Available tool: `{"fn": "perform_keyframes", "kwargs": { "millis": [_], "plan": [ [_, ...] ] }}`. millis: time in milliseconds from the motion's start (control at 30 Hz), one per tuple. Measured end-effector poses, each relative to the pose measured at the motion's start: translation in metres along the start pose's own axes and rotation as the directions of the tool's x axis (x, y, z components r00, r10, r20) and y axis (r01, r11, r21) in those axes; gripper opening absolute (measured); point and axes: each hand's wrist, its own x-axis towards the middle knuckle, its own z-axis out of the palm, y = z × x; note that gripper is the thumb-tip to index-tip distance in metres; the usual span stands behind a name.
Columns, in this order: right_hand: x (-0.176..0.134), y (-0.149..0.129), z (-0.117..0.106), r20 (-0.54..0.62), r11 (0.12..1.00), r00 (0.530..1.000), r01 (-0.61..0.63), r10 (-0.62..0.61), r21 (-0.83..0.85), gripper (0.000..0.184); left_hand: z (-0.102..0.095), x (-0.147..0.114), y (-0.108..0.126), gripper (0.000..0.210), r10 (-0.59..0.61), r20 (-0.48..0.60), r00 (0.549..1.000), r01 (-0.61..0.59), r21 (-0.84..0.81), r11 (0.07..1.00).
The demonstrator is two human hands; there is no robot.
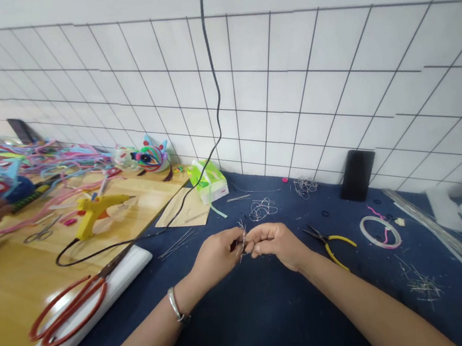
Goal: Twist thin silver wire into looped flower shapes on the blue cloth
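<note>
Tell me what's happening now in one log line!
left hand: holding wire | right hand: fingertips at same wire | pliers: on blue cloth

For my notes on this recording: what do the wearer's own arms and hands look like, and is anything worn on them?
The left hand and right hand are ungloved, and no sleeve shows on either arm. A silver-coloured open bangle circles the left wrist, with a small dark piece beside it, too unclear to name. The right wrist is unadorned.
</note>
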Motion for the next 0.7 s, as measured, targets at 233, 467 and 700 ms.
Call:
{"fn": "perform_keyframes", "kwargs": {
  "millis": [233,467,700],
  "plan": [
    [0.000,0.000,0.001,-0.011,0.999,1.000,0.029,-0.030,-0.015,0.020,-0.001,-0.003,0.002,0.013,0.030,0.000,1.000,-0.030,0.003,1.000],
    [-0.001,-0.006,0.005,-0.021,0.982,0.995,0.088,-0.093,-0.170,0.017,0.000,-0.004,0.001,0.012,0.023,-0.017,1.000,-0.021,0.076,0.997],
    [-0.002,-0.010,0.010,-0.056,0.958,0.995,0.063,-0.081,-0.279,0.014,0.000,-0.004,-0.001,0.014,0.022,-0.018,1.000,-0.020,0.119,0.993]
  ]
}}
